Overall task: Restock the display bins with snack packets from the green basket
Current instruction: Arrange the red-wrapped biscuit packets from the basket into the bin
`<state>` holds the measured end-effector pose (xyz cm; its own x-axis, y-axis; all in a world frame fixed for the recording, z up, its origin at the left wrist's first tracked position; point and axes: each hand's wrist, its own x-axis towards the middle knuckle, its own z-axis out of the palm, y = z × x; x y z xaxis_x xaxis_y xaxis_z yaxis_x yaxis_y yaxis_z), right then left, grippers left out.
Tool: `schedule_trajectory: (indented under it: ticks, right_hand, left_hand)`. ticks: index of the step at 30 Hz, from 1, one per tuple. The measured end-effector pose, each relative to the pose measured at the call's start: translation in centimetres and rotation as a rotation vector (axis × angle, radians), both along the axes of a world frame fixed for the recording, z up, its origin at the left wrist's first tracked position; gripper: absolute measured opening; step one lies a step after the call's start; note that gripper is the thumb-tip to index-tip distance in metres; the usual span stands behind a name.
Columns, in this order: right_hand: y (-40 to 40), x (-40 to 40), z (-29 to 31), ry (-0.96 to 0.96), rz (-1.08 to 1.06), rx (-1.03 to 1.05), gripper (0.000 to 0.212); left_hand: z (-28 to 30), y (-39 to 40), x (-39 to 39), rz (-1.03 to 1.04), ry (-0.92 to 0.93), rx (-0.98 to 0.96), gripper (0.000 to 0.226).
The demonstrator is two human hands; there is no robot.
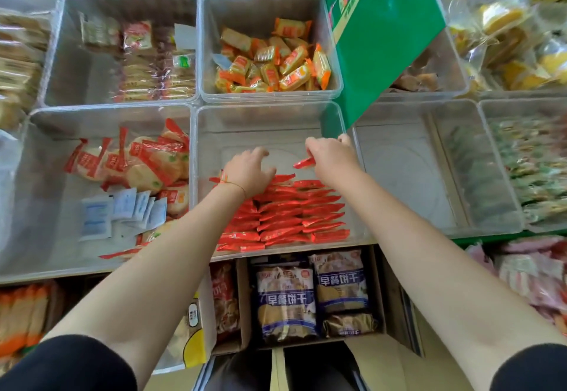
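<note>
A clear display bin [343,120] in the middle of the front row holds neat rows of several red snack packets [285,215] in its near half. My left hand [248,171] rests on the far end of the rows, fingers curled down onto the packets. My right hand [331,157] hovers over the bin's bare far half and pinches one red packet [304,163]. A green box [383,31] stands tilted behind the bin at the upper right. No green basket is in view.
Clear bins surround the middle one: round crackers in red wrappers [147,160] to the left, orange packets [276,59] behind, a bare bin [408,172] to the right, green packets [534,169] at the far right. Below the shelf stand cartons of blue biscuit bags [285,298].
</note>
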<state>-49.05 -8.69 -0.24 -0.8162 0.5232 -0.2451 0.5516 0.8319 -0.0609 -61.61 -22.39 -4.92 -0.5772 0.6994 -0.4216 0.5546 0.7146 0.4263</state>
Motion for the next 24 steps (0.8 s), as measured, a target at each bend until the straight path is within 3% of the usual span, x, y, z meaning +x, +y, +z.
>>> schedule_trajectory:
  ticks: [3, 7, 10, 14, 19, 21, 24]
  right_hand:
    - [-1.0, 0.4, -0.4, -0.162, 0.076, 0.074, 0.027]
    - [-1.4, 0.5, -1.4, -0.343, 0.054, -0.097, 0.03]
    - [-1.2, 0.7, -2.1, -0.356, 0.046, -0.157, 0.036]
    - [-1.9, 2.1, -0.5, -0.028, -0.086, -0.21, 0.044]
    - [-5.8, 8.6, 2.4, 0.585, -0.252, -0.255, 0.019]
    - [-7.2, 12.5, 2.2, 0.69, -0.313, -0.254, 0.019]
    - [-7.7, 19.1, -0.3, 0.657, -0.47, -0.377, 0.019]
  left_hand:
    - [-1.0, -0.3, -0.1, -0.154, -0.004, -0.297, 0.06]
    - [-1.4, -1.0, 0.3, -0.178, 0.026, -0.309, 0.065]
    - [-1.2, -1.5, 0.9, -0.169, 0.035, -0.286, 0.067]
    - [-0.4, -2.0, 2.4, -0.148, 0.141, -0.09, 0.058]
    - [4.1, -2.2, 9.0, 0.079, 0.114, 0.437, 0.025]
    - [5.7, -1.9, 13.5, 0.046, 0.108, 0.541, 0.031]
    - [5.7, -1.1, 20.4, -0.079, 0.055, 0.54, 0.03]
